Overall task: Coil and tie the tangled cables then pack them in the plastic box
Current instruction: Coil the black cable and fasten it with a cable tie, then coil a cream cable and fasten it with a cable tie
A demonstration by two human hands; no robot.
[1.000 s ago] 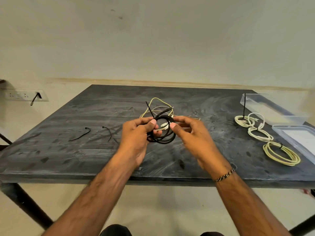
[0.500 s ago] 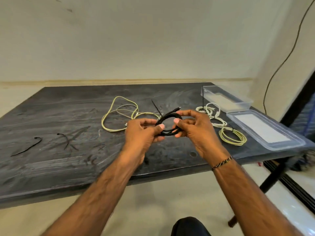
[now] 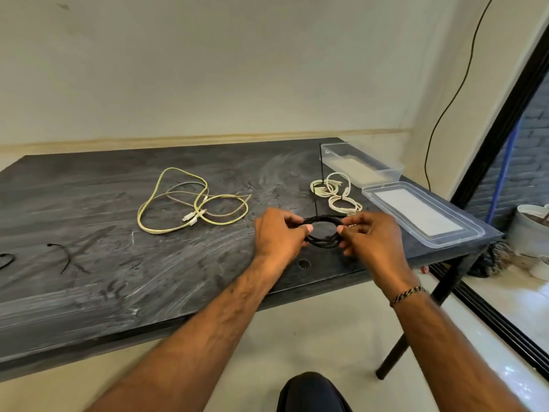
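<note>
No legible text, label, brand, number or sign appears on any surface in the head view.

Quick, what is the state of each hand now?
Left hand: closed, pinching the black cable coil.
Right hand: closed, pinching the same coil's other side.
</note>
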